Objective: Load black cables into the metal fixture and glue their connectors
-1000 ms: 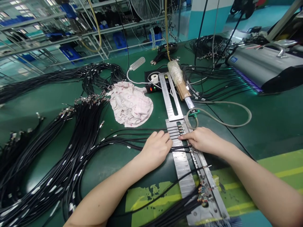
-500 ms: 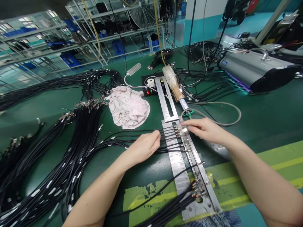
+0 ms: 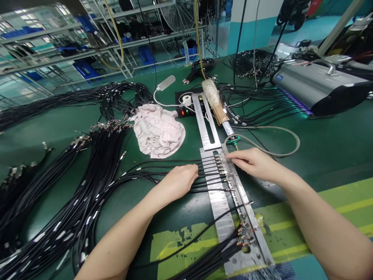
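Black cables with metal end connectors run from the left onto a slotted metal fixture, several lying side by side in its slots. My left hand is closed around one or more of these cables just left of the fixture; its fingertips are partly hidden. At the fixture's right edge, my right hand has thumb and index finger pinched together, close to the row of connectors. Whatever may be in that pinch is too small to make out. Another cable bundle ends on the fixture's near part.
A pink cloth lies behind my left hand. Beyond the fixture are a wrapped tool handle with a looped hose, a power strip and a lamp. A grey machine glows purple at right. Large cable bundles cover the left.
The view has shifted slightly. My right thumb and index finger have come together into a pinch; my left hand stays closed at the cables, barely moved.
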The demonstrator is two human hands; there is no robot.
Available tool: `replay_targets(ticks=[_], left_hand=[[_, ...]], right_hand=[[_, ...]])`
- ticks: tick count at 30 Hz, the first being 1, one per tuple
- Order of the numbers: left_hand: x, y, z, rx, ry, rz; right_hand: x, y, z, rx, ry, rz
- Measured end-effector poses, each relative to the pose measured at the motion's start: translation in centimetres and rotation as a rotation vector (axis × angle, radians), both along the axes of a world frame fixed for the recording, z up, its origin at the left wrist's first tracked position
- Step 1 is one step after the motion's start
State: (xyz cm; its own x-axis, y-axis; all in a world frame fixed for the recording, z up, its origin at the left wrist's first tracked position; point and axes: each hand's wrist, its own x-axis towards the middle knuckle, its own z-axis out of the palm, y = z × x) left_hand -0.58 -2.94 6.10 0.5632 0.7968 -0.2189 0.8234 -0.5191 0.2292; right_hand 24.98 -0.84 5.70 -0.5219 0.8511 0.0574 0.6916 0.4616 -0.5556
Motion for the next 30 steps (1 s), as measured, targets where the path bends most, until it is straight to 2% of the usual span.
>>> replay_targets(ticks=[8,12,16,20,25,30], left_hand=[[0.3,0.2,-0.6,-0.003,-0.028,-0.034],[0.4,0.0,-0.9,0.014,-0.012,-0.039],[0.4,-0.1,-1.3,0.053,0.032,-0.133],[0.3,-0.2,-1.1,0.143,0.112,-0.159],[1.2,-1.4,-1.0,0.296,0.197,-0.264],[2.6,-2.5,-1.0,0.283,0.249,-0.262]], right_hand=[[-0.2,-0.3,-0.1,-0.003,-0.026,0.063],[-1.2,-0.8,-0.1,-0.001,-0.152,0.135],[-2.2,-1.5,-0.7,0.045,-0.289,0.199],[-2.5,-1.9,-1.2,0.069,-0.370,0.197],[-3.0,-1.9,-1.0,0.065,-0.430,0.154],[-3.7,-2.0,-0.9,0.030,-0.445,0.147]])
